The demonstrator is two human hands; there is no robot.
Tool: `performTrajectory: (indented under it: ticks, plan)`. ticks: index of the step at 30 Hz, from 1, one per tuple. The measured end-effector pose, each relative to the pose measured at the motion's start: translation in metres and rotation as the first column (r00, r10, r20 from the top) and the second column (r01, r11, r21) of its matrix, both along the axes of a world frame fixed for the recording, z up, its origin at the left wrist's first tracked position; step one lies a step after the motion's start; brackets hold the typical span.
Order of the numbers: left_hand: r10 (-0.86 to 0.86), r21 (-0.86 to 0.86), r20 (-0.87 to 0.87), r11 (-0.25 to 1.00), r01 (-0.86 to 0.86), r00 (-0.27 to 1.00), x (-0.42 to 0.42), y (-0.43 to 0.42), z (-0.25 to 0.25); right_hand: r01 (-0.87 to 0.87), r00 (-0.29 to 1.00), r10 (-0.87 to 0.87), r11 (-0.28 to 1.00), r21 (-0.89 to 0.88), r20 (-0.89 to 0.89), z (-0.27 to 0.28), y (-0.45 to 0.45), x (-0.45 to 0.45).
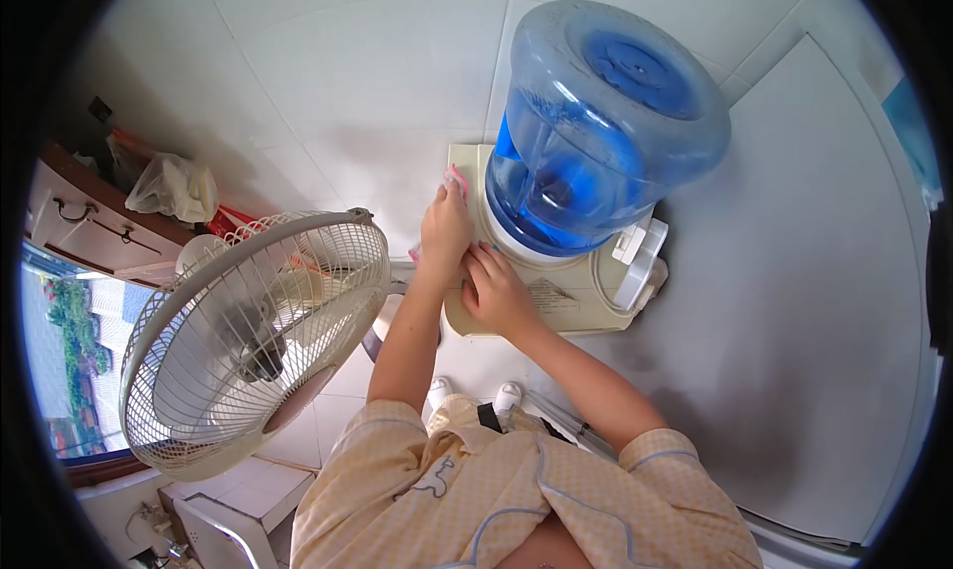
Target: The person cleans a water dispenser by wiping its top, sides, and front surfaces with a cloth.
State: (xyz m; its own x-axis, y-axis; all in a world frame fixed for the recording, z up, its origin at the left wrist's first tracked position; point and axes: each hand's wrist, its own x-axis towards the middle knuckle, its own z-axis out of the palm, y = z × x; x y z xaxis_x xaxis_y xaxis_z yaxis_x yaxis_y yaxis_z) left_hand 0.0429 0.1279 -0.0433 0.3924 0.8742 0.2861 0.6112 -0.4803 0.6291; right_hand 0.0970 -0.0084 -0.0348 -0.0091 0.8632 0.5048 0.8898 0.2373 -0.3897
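A large blue water bottle (615, 122) stands upside down on a cream water dispenser (586, 316). At the left edge of the dispenser's top, my left hand (446, 229) is closed on a pink and white cloth (458, 180), which shows above the fingers and below beside the wrist. My right hand (496, 291) lies on the dispenser's top near its front left corner, fingers spread, just right of my left wrist and holding nothing.
A caged fan (263, 346) stands close to my left forearm. Behind it are a wooden cabinet (99, 216) and a plastic bag (174, 187). A large grey surface (794, 301) lies to the right, and a tiled wall (347, 72) rises behind the dispenser.
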Motion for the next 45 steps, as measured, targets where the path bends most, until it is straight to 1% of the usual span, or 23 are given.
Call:
performTrajectory:
  ticks: [5,6,8,10,14,16,17,19,20,22,23,25,26,29,31,32,35,37,38,41,43,44,45]
  plan:
    - [0.025,0.034,0.045,0.999,-0.027,0.999,0.026,0.045,-0.003,0.013,1.0,-0.013,1.0,0.01,-0.012,0.0,-0.001,-0.002]
    - [0.065,0.047,0.043,0.997,-0.067,0.997,0.029,0.044,-0.003,0.013,0.999,-0.013,1.0,-0.001,-0.03,0.0,0.0,-0.002]
    - [0.111,0.055,0.041,0.992,-0.114,0.993,0.026,0.037,-0.007,0.005,0.999,-0.006,1.0,-0.016,-0.047,0.0,-0.002,-0.002]
    - [0.039,0.026,0.038,0.999,-0.04,0.999,0.013,0.02,-0.009,0.01,0.999,-0.011,1.0,-0.014,-0.039,-0.001,0.001,-0.001]
    - [0.035,-0.004,0.07,0.999,-0.035,0.997,-0.01,-0.009,-0.014,0.008,1.0,-0.008,1.0,-0.013,-0.019,-0.003,0.0,-0.001]
    - [0.029,0.115,0.139,0.992,-0.045,0.99,-0.012,-0.012,-0.016,-0.004,1.0,0.004,1.0,-0.006,-0.017,-0.002,0.001,0.0]
    - [0.023,0.12,0.144,0.992,-0.041,0.989,-0.008,-0.007,-0.016,0.001,1.0,-0.001,1.0,-0.001,-0.012,-0.002,0.001,0.001]
    - [0.04,-0.03,0.099,0.999,-0.037,0.994,-0.003,-0.002,0.002,0.035,0.999,-0.035,0.999,-0.002,-0.015,0.0,-0.001,0.0]
    - [0.036,-0.029,0.1,0.999,-0.033,0.994,0.002,0.009,0.005,0.04,0.999,-0.04,0.999,-0.001,-0.014,0.001,-0.002,0.0]
    - [-0.001,-0.136,0.094,0.991,0.014,0.996,0.013,0.035,0.009,0.076,0.996,-0.076,0.997,0.003,0.053,0.002,-0.003,-0.001]
    - [0.0,-0.139,0.093,0.99,0.013,0.996,0.016,0.04,0.009,0.075,0.996,-0.075,0.997,-0.001,0.053,0.002,-0.003,-0.002]
    - [0.034,-0.029,-0.05,0.999,-0.036,0.998,0.021,0.045,0.011,0.08,0.995,-0.081,0.997,0.013,0.058,0.003,-0.002,-0.001]
    - [0.041,-0.03,-0.049,0.999,-0.042,0.998,0.019,0.043,0.01,0.074,0.995,-0.075,0.997,0.012,0.06,0.004,-0.001,-0.001]
    - [0.021,-0.059,0.021,0.998,-0.019,1.0,0.005,0.019,0.002,0.075,0.996,-0.076,0.997,0.015,0.055,0.003,0.0,0.0]
    - [0.071,0.039,0.176,0.996,-0.079,0.982,-0.006,-0.004,-0.014,0.069,0.992,-0.071,0.997,0.029,0.1,0.002,0.0,-0.001]
    - [0.07,0.038,0.174,0.996,-0.077,0.982,-0.01,-0.01,-0.017,0.07,0.993,-0.072,0.997,0.027,0.098,0.001,0.0,-0.001]
    - [0.08,-0.024,0.187,0.997,-0.077,0.979,-0.012,-0.015,-0.003,0.061,0.994,-0.063,0.998,0.031,0.091,0.001,0.001,0.002]
    - [0.065,-0.211,0.09,0.976,-0.045,0.994,-0.007,-0.004,0.012,0.074,0.993,-0.076,0.997,0.025,0.09,0.001,-0.001,0.0]
    - [0.064,-0.215,0.088,0.976,-0.043,0.994,-0.003,0.007,0.011,0.076,0.993,-0.077,0.997,0.021,0.088,0.002,-0.002,-0.001]
    - [0.009,-0.191,0.048,0.982,0.0,0.999,0.016,0.046,-0.002,0.074,0.995,-0.074,0.997,0.006,0.065,0.002,-0.001,0.0]
    - [0.002,0.031,0.113,0.999,-0.006,0.994,0.029,0.06,-0.007,0.066,0.996,-0.066,0.998,0.015,0.066,0.0,0.001,-0.001]
    - [0.008,0.028,0.113,1.0,-0.011,0.994,0.032,0.065,-0.01,0.061,0.996,-0.061,0.998,0.012,0.066,0.0,0.002,-0.001]
    - [-0.007,0.088,0.14,0.996,-0.005,0.99,0.034,0.068,-0.014,0.067,0.996,-0.069,0.997,0.024,0.063,0.0,0.002,-0.001]
